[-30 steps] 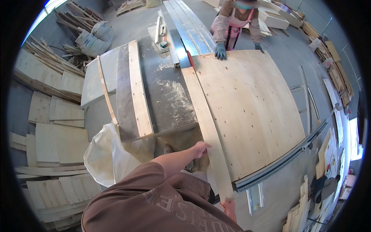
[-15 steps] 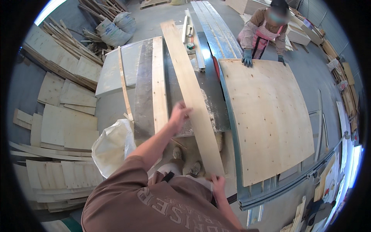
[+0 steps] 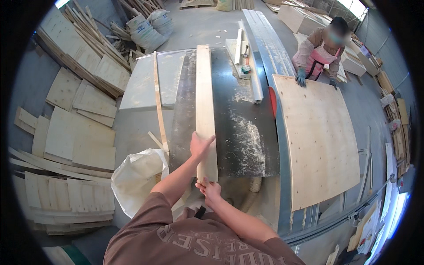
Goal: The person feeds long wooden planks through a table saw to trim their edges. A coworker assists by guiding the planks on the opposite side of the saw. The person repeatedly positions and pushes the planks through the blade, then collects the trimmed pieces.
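A long pale wooden board (image 3: 204, 92) lies lengthwise over the dark saw table (image 3: 238, 137), its near end jutting past the table's front edge. My left hand (image 3: 202, 145) is closed around the board's left edge, with the thumb across the top. At the near end my right hand (image 3: 209, 190) grips the board's tip. Only one board surface shows here; whether another strip lies beneath cannot be made out. Sawdust covers the table to the right of the board.
A large plywood sheet (image 3: 320, 141) rests at right; a co-worker's gloved hand (image 3: 301, 77) touches its far edge. A red guard (image 3: 272, 102) stands beside it. A white sack (image 3: 138, 179) is at left, below a thin wooden strip (image 3: 159, 104). Plywood offcuts (image 3: 79, 141) line the left.
Both hands have brought the slanted board left and laid it straight, where another strip lay. My right hand has moved inward and forward with its near end.
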A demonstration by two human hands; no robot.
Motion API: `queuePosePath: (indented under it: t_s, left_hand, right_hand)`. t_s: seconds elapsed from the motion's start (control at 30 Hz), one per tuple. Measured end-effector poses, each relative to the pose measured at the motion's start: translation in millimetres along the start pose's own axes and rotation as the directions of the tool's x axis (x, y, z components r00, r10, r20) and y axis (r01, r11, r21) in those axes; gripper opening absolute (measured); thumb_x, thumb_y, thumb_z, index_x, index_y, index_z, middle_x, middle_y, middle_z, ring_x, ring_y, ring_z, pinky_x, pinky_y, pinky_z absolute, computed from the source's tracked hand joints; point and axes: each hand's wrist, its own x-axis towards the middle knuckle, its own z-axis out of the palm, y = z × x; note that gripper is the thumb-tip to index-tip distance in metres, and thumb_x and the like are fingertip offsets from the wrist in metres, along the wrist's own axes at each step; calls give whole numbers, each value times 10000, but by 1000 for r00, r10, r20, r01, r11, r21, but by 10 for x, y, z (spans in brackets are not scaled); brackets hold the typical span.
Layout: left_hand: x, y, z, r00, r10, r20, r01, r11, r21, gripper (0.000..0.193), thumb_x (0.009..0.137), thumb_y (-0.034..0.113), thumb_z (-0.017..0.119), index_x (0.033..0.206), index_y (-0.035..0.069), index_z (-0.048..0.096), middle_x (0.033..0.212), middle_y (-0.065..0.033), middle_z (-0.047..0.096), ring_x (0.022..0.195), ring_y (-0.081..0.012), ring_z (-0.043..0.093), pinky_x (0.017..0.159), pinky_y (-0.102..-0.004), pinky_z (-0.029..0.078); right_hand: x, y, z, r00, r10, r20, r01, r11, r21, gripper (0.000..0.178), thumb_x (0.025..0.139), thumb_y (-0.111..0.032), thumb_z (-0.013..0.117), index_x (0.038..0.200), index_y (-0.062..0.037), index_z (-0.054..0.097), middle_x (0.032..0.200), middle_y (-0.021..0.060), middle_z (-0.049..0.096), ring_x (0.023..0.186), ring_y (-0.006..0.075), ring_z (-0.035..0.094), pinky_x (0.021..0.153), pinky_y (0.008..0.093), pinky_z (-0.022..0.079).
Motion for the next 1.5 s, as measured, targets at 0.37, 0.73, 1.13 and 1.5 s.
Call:
queuePosePath:
  t_s: [0.37,0.73,1.13,1.5]
  left_hand:
    - [552,-153,4,994,-14,113,19,999,-38,852,761,417,842,1343,-39,419,1216,-229,648,1090,-354,668,982,-445,501]
    - [301,-516,71,988,-76,131,24,934,358,1251,732,474,855,1581,-65,112,1588,-266,304,1428,-462,345,1154,-516,372]
    - [137,-599,218,987,-87,133,24,909,415,1264,733,355,860,1584,-54,19,1489,-274,411,1265,-449,547,1024,-502,512]
    - [18,-633,196,990,-70,124,7,894,448,1258,729,411,846,1569,-82,50,1423,-288,468,1195,-433,611,974,-486,540]
  right_hand:
    - [357,-181,300,995,29,-91,-48,976,-213,254,1058,-231,592,1038,13,658,900,114,751,669,138,680,508,235,443]
    - [504,-115,108,982,-76,-172,-43,801,-597,265,959,-162,574,1112,55,559,1011,221,724,769,316,700,655,423,526]
    - [547,-263,113,968,-251,-28,29,220,-975,446,874,-107,629,1218,68,404,1175,359,640,1121,503,634,989,557,488]
    - [452,-210,-2,935,-335,114,123,6,-992,492,843,-231,751,1144,42,475,1061,301,676,1046,472,663,903,534,532]
